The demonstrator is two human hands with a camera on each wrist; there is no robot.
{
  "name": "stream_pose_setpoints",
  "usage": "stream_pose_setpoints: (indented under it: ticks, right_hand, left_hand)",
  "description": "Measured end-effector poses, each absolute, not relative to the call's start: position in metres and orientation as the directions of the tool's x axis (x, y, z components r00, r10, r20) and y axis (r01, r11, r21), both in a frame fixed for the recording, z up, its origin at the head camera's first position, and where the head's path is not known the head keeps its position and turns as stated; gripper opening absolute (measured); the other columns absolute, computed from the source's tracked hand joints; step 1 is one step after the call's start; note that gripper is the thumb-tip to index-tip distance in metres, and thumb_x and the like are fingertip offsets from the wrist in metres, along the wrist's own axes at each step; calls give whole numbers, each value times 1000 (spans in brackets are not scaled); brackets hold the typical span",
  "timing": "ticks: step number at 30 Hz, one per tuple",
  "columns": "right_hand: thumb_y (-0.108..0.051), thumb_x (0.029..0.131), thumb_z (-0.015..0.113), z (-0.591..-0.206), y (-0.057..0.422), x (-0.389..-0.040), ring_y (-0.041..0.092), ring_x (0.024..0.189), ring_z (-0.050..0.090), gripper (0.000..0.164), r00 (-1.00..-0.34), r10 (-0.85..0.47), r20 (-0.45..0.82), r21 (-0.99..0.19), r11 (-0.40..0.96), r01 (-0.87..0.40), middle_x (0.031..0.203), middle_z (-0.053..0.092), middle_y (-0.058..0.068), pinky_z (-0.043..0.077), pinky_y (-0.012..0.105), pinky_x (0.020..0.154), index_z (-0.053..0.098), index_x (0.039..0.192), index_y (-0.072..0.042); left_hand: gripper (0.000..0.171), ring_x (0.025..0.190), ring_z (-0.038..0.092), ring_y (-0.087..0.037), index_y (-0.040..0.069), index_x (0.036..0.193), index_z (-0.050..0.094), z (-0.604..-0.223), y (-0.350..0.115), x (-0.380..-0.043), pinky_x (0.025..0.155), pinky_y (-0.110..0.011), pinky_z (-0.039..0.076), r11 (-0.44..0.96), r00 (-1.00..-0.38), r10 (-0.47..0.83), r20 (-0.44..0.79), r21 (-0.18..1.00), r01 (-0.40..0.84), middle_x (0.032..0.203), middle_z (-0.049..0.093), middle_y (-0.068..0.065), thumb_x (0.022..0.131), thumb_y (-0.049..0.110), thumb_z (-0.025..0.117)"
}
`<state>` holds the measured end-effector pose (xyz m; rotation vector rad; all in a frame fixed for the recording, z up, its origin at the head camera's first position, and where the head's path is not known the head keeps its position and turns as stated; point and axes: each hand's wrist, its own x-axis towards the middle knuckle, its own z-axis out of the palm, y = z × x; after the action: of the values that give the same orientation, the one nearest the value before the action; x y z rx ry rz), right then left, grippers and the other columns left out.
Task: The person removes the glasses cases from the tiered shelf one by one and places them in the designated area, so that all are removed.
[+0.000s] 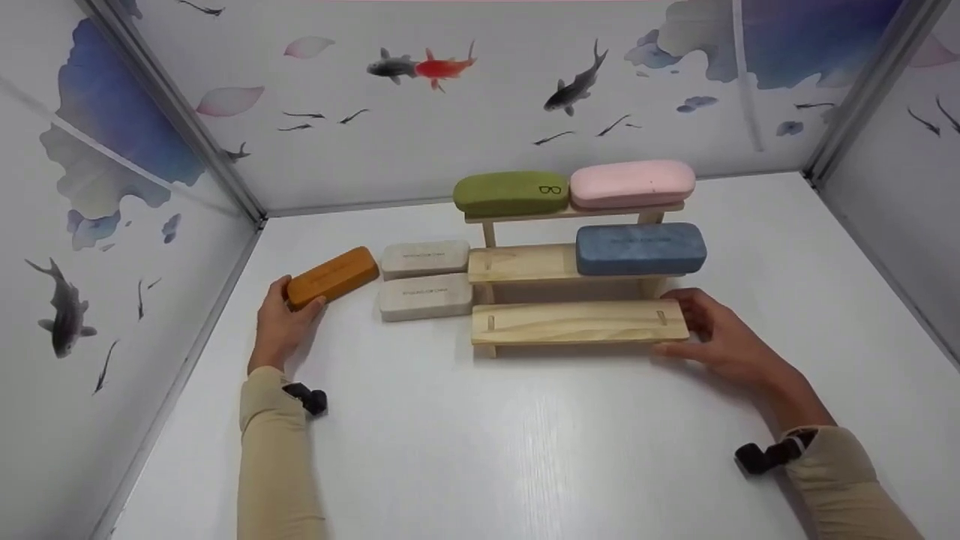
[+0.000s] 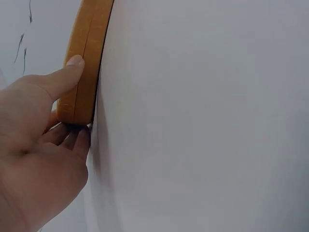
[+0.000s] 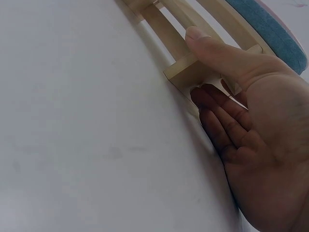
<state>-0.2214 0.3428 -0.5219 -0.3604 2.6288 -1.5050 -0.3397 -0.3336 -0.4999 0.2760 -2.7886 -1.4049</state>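
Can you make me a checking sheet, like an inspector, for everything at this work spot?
Surface: white table, shining where light reflects.
Job's things: wooden rack with green case and pink case on top, blue case one level down; rear pale case and front pale case left of it; orange case farther left.
Clutter: nothing seen.
Hands: left hand grips the orange case; right hand holds the rack's lowest level at its right end.
Cables: nothing seen.
Surroundings: fish-print walls.

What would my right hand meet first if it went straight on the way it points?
Probably the pale wooden three-tier stand, at the end of its lowest shelf, which your right hand holds; palm contact is unclear.
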Motion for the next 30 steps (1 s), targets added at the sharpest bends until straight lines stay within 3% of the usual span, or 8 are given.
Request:
stream_pose_setpoints:
  ticks: [8,14,24,30]
  right_hand:
    - [-30,93,90,-522,343,-222,16,112,66,74,-971,-235,31,-852,502,-149,138,61,6,53,15,91,48,153,-17]
    - [-27,93,89,-524,343,-221,17,114,67,74,-968,-249,34,-859,488,-155,138,62,7,53,15,93,48,153,-18]
    - [-23,92,89,-522,342,-221,18,110,66,73,-965,-254,59,-861,476,-178,136,62,7,52,15,93,49,152,-17]
    - [-24,93,89,-523,343,-222,18,111,66,73,-966,-253,52,-862,478,-172,135,62,7,52,14,93,48,153,-17]
  left_hand:
    - [90,161,31,-41,3,174,4,-502,-321,-356,137,-54,25,615,-972,-209,-106,758,-215,177,14,-27,106,26,57]
    - [83,167,22,-34,4,174,3,-510,-311,-363,139,-49,20,543,-960,-268,-75,811,-216,180,16,-20,110,19,53]
    - [70,167,24,-33,-1,172,13,-507,-295,-372,139,-45,22,520,-935,-354,12,834,-186,176,25,-23,113,12,49]
    - [79,168,19,-31,2,173,9,-508,-292,-369,139,-44,19,514,-936,-352,-27,830,-217,178,20,-20,111,19,54]
